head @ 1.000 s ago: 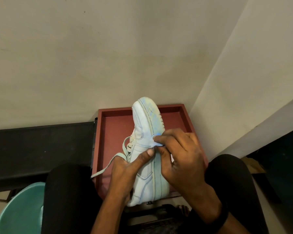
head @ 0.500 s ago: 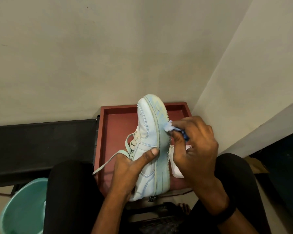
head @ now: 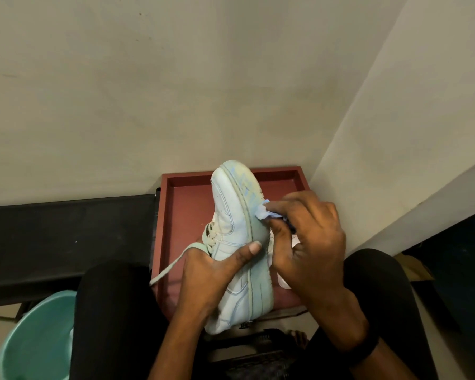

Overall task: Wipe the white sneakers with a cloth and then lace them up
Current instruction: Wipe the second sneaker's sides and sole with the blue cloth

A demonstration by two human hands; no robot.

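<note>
A white sneaker (head: 232,215) is held on its side over a red tray (head: 181,215), toe pointing away from me and sole facing right. My left hand (head: 217,272) grips its middle, thumb across the upper. A loose lace (head: 173,263) hangs down to the left. My right hand (head: 310,242) pinches a small pale blue cloth (head: 266,213) and presses it against the sole's edge. A second white thing lies on the tray behind that hand, mostly hidden.
The tray stands in a corner between two pale walls. A black bench (head: 66,231) runs to the left. A teal bucket (head: 36,338) sits at the lower left beside my left knee. My dark-clad legs flank the tray.
My right hand with the cloth has moved from the side of the upper to the sole's edge, further toward the toe. The sneaker has rolled slightly, showing more sole.
</note>
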